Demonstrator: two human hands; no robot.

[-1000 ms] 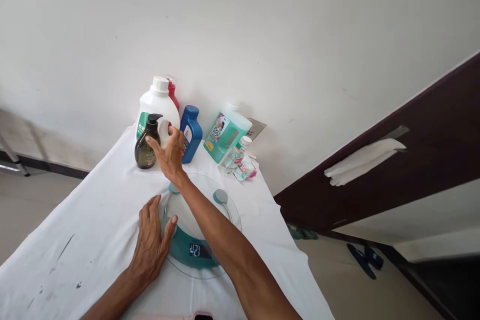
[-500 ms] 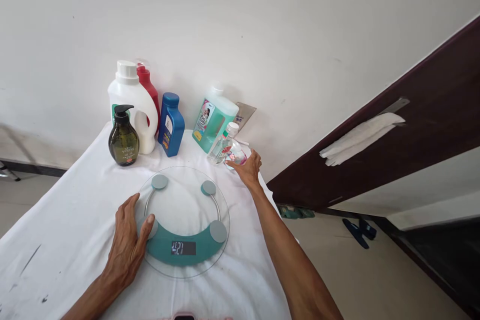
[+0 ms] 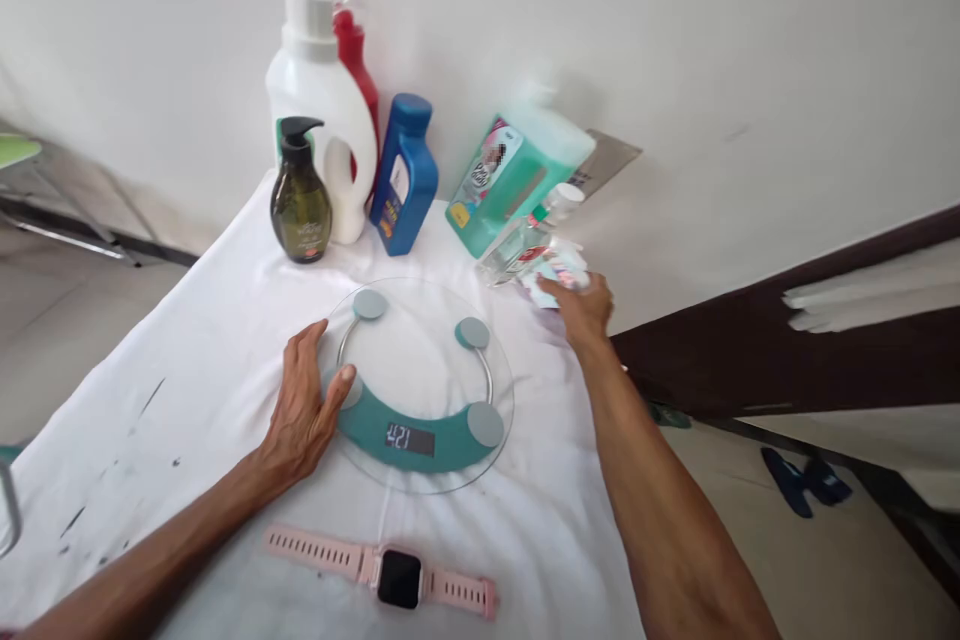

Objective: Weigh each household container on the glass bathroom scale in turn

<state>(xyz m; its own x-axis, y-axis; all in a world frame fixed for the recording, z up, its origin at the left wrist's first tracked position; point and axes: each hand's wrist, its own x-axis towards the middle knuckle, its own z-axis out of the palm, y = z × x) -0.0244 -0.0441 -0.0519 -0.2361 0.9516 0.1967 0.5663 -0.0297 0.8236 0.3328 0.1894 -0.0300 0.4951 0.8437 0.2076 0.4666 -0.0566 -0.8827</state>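
Observation:
My left hand [image 3: 304, 410] rests at the left edge of a round glass bathroom scale [image 3: 409, 455], its fingers stretched out and its thumb over the near-left grey pad. Lit digits show on the scale's display. My right hand [image 3: 585, 310] is closed, thumb against fingers, around a small pale container with a pink-and-white label [image 3: 559, 270]; its kind is unclear behind the fingers and the blur. Touching or very close to it, a clear bottle with a white cap [image 3: 521, 245] leans in front of a green detergent bottle [image 3: 517, 180].
On the white-covered table [image 3: 187, 360] stand a dark pump bottle [image 3: 301, 205], a white jug [image 3: 311, 85], a red bottle [image 3: 358, 60] and a blue bottle [image 3: 405, 180]. A pink-strapped smartwatch [image 3: 399, 578] lies in front. A grey packet [image 3: 611, 160] leans against the wall.
The view has tilted down and shifted left, so the whole watch now shows. My right hand has closed further around the labelled container. My left hand stays at the scale's edge.

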